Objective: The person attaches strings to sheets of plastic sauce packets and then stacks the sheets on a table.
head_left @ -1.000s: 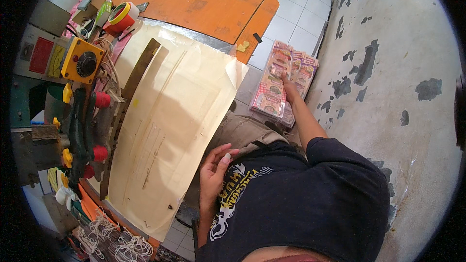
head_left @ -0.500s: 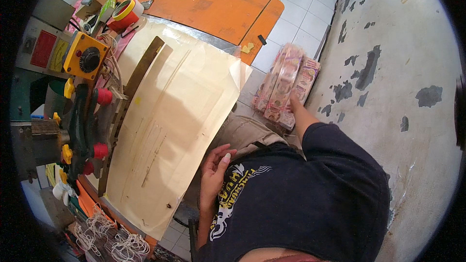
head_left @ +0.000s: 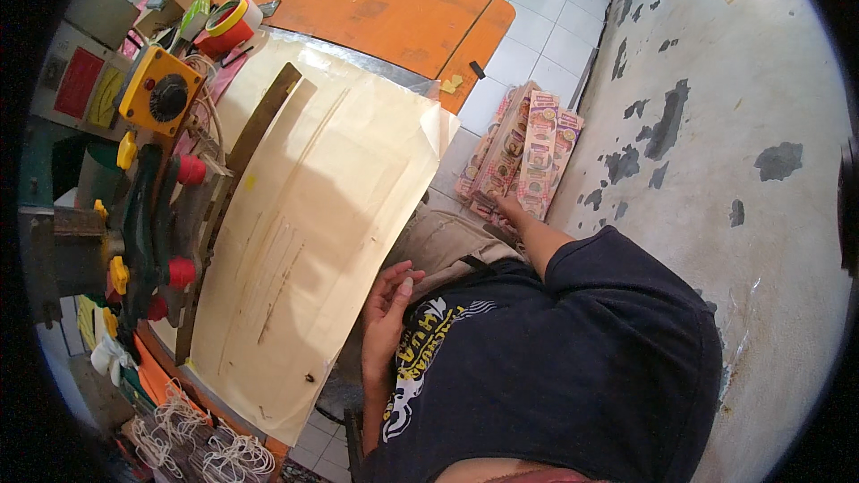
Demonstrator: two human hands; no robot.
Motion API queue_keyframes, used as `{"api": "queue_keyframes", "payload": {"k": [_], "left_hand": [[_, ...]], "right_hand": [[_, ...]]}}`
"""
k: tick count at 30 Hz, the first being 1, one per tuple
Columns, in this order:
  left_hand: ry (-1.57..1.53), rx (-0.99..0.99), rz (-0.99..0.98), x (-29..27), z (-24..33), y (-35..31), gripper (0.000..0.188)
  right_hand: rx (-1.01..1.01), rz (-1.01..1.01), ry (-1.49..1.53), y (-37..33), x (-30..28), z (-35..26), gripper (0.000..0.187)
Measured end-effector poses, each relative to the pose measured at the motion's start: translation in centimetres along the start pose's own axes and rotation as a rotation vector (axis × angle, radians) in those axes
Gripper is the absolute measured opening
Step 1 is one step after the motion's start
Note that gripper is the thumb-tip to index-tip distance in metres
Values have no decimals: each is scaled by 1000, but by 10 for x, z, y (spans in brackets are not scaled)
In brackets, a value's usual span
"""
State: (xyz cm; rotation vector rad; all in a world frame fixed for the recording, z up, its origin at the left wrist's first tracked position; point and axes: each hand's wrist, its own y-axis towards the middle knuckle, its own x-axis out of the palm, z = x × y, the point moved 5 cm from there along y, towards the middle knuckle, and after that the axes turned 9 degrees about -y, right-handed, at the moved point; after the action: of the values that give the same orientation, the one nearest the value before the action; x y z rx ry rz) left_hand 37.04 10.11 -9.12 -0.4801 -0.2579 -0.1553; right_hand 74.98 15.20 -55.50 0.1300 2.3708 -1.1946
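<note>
Right hand has shifted left across the packs, grip unclear; left hand is slack, empty. Uneven pulling could scatter them.

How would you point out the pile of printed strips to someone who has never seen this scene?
Start at the patchy pale wall along the picture's right side. Just left of it, right of the cream sheet, lies a pile of long strips, with the right hand at its near end. Its busy pink printing sets it apart from the plain cream sheet.
</note>
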Motion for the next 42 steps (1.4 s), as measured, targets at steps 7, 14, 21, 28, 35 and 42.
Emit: {"api": "queue_keyframes", "payload": {"k": [7,14,21,28,35,42], "left_hand": [[-38,45,12,-15,-11,-6,32],[16,75,-35,-24,-7,-23,29],[294,65,-153,-39,-35,-23,37],[354,249,-141,-51,-10,-58,36],[353,566,-190,-44,31,-106,24],[333,810,129,-99,90,-184,15]], "right_hand": [[-142,-54,24,-1,-11,-62,61],[-216,-124,240,-26,-25,-170,60],[-428,-188,284,-75,12,-298,63],[-549,-276,175,-131,70,-332,62],[-648,-281,16,-159,82,-348,61],[-736,-255,-130,-175,69,-363,60]]}}
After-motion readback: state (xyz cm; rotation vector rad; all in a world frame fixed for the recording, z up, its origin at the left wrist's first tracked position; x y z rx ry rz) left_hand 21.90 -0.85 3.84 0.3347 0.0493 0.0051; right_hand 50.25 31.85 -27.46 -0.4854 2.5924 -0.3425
